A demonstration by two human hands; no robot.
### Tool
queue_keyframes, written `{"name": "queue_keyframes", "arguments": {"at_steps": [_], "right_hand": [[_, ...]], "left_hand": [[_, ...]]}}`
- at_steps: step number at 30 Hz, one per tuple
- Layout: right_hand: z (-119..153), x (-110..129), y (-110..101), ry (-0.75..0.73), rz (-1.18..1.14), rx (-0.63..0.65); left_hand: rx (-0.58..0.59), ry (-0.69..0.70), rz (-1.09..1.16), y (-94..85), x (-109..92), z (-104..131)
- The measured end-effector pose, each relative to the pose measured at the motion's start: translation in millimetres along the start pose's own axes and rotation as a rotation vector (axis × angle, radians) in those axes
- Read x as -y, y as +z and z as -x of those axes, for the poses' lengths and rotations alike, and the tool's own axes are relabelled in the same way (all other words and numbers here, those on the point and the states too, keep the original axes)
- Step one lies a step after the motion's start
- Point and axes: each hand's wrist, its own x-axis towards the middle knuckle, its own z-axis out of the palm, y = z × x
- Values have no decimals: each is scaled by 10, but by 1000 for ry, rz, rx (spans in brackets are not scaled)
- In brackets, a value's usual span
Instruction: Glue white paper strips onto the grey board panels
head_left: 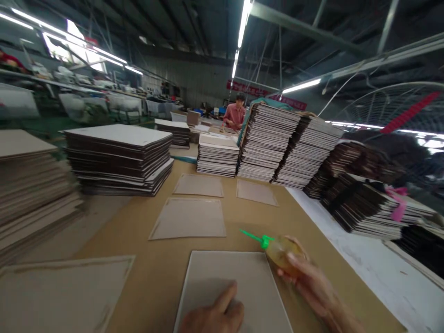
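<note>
My right hand (312, 282) has its grip closed around an amber glue bottle (282, 252), green nozzle pointing left over the grey board (229, 277). My left hand (215, 314) presses flat on that board, fingers loose, on the bench (156, 277). Red banners (263, 92) hang far back, their writing too blurred to read.

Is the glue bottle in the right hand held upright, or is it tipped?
Tipped. The glue bottle lies nearly sideways in the right hand, its green nozzle pointing left over the grey board.
</note>
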Motion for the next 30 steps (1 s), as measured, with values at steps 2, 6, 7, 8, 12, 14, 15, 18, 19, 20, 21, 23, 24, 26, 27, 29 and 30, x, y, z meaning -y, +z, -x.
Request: {"name": "queue_keyframes", "arguments": {"at_steps": [2,6,7,8,12,14,15,18,19,20,21,23,24,26,27,29,30], "right_hand": [[3,37,86,0,70,-3],[4,95,270,-23,382,-49],[5,105,319,-37,487,-61],[5,115,371,-55,583,-64],[12,164,613,-120,815,-16],[10,176,733,-145,878,43],[5,175,786,-165,916,80],[-20,146,904,-251,1027,177],[-31,131,932,-276,1047,197],[-42,117,956,-297,1057,213],[-53,105,978,-312,1059,225],[-75,90,1018,-332,1066,230],[-86,87,1037,-339,1073,231],[-109,84,1070,-351,1091,227],[-121,84,1083,-353,1101,225],[-148,86,1103,-359,1118,230],[-162,89,1112,-367,1127,234]], "left_hand": [[-28,-9,-35,15,-10,12],[-103,39,-35,28,-9,50],[-119,59,-31,19,-8,65],[-132,75,-28,6,-7,80],[-148,89,-31,-46,-18,119],[-142,93,-24,-53,-27,128],[-141,96,-21,-51,-30,130],[-140,96,-18,-33,-32,132],[-143,91,-22,-26,-31,129],[-149,85,-23,-21,-29,126],[-151,84,-23,-19,-27,122],[-151,84,-19,-24,-25,113],[-149,83,-18,-29,-24,110],[-145,77,-18,-42,-26,109],[-145,78,-20,-47,-28,109],[-144,84,-33,-50,-32,110],[-141,85,-40,-49,-34,109]]}}
